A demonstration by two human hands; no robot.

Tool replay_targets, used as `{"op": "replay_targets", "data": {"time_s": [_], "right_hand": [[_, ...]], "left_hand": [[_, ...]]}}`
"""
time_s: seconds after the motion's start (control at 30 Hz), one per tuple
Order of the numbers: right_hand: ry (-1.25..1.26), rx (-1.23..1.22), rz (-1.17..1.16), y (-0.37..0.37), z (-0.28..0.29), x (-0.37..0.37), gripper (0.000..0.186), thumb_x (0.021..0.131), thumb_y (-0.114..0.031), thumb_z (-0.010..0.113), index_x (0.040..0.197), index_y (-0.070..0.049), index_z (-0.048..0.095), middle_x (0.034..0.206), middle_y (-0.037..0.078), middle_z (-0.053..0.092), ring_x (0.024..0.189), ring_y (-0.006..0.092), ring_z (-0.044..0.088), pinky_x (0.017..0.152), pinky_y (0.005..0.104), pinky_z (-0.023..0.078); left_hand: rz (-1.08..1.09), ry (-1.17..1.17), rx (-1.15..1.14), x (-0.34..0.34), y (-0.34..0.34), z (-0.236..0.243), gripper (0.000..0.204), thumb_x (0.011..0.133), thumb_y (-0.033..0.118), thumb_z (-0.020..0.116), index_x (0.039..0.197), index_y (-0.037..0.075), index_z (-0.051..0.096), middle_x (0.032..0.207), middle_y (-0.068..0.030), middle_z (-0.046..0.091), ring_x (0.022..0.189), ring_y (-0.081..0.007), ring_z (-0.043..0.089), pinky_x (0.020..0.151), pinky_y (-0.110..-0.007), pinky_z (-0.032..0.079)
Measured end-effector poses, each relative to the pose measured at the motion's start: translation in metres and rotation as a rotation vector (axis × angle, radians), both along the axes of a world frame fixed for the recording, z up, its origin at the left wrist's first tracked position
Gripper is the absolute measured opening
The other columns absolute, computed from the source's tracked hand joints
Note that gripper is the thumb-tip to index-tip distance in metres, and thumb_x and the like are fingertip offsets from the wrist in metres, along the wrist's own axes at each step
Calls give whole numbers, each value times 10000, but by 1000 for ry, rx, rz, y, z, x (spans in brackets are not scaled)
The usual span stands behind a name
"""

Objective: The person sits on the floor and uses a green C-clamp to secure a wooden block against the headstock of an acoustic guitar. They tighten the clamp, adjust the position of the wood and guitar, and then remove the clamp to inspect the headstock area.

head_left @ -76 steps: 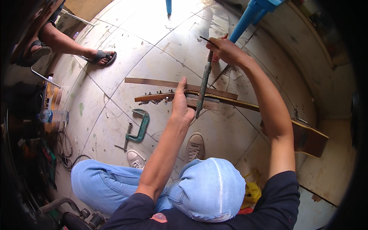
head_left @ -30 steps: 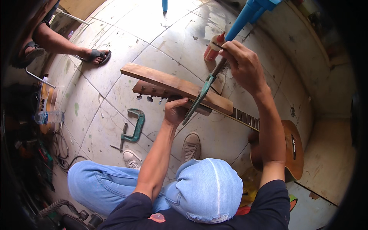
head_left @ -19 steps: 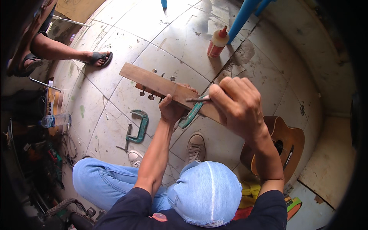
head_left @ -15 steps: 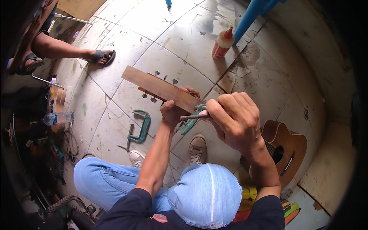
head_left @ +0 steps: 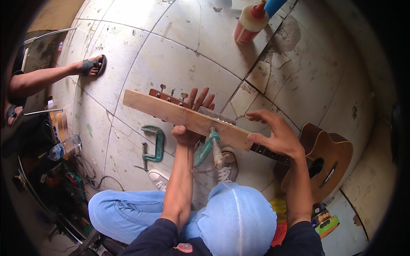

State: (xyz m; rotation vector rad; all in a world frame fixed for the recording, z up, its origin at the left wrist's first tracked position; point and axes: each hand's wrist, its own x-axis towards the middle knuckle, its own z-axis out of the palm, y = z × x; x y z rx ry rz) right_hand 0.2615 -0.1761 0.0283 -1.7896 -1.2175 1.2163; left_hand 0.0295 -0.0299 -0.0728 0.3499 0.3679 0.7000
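A long pale wooden board (head_left: 153, 105) lies along a guitar headstock (head_left: 168, 97), whose tuning pegs stick up behind it. My left hand (head_left: 185, 135) holds the neck and board from underneath, thumb below, fingers spread up behind. A green C-clamp (head_left: 204, 151) hangs from the board, its screw and crossbar toward me; a grey block (head_left: 220, 115) shows behind the board. My right hand (head_left: 277, 137) has its thumb at the board's right end, fingers curved apart. The guitar body (head_left: 331, 160) rests at the right, its fretboard partly hidden by that hand.
A second green C-clamp (head_left: 159, 144) lies on the cracked tile floor (head_left: 171, 59). A glue bottle (head_left: 248, 30) stands beside a blue leg (head_left: 275, 5). Another person's sandalled foot (head_left: 92, 67), a water bottle (head_left: 64, 148) and cluttered tools are at left.
My right hand has released the clamp's crossbar and moved right to the board's end. The clamp screw now points toward me. The board's front face shows more, and the view has shifted.
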Motion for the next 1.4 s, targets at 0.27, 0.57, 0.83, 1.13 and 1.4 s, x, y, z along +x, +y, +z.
{"op": "replay_targets", "data": {"time_s": [0.27, 0.57, 0.83, 1.13, 1.4], "right_hand": [[255, -250, 203, 9, -33, -6, 763, 844, -558, 762, 1313, 25, 612, 1139, 238, 706, 1058, 361, 690, 926, 415, 527], [300, -364, 163, 7, -45, -7, 813, 823, -548, 794, 1370, 6, 562, 1145, 203, 712, 998, 314, 685, 866, 406, 526], [411, -363, 46, 13, -37, -1, 746, 781, -368, 889, 1390, -60, 587, 1236, 139, 704, 1163, 236, 652, 984, 383, 517], [488, -145, 47, 11, -61, -6, 631, 813, -323, 856, 1379, -136, 650, 1234, 121, 730, 1075, 254, 698, 952, 396, 541], [473, -267, 63, 18, -56, 5, 584, 793, -330, 877, 1303, -109, 699, 1197, 74, 747, 1075, 204, 691, 877, 370, 556]], "left_hand": [[-6, 40, -18, 7, 7, -12, 1252, 545, 398, 823, 1630, 109, 269, 1686, -236, 204, 1547, -396, 264, 1288, -476, 235], [2, 31, -18, 4, 8, -31, 1240, 538, 383, 812, 1627, 105, 287, 1696, -247, 166, 1561, -419, 213, 1292, -493, 201], [-41, 17, 95, -3, 8, -48, 1152, 593, 473, 810, 1611, 173, 364, 1697, -232, 182, 1558, -399, 237, 1282, -509, 217], [-47, 1, 125, -10, 6, -69, 1096, 610, 547, 824, 1577, 209, 435, 1697, -172, 234, 1546, -381, 276, 1272, -515, 248], [-9, -57, 46, -9, 2, -76, 1065, 579, 502, 847, 1533, 185, 497, 1657, -200, 323, 1516, -406, 333, 1268, -527, 258]]}}
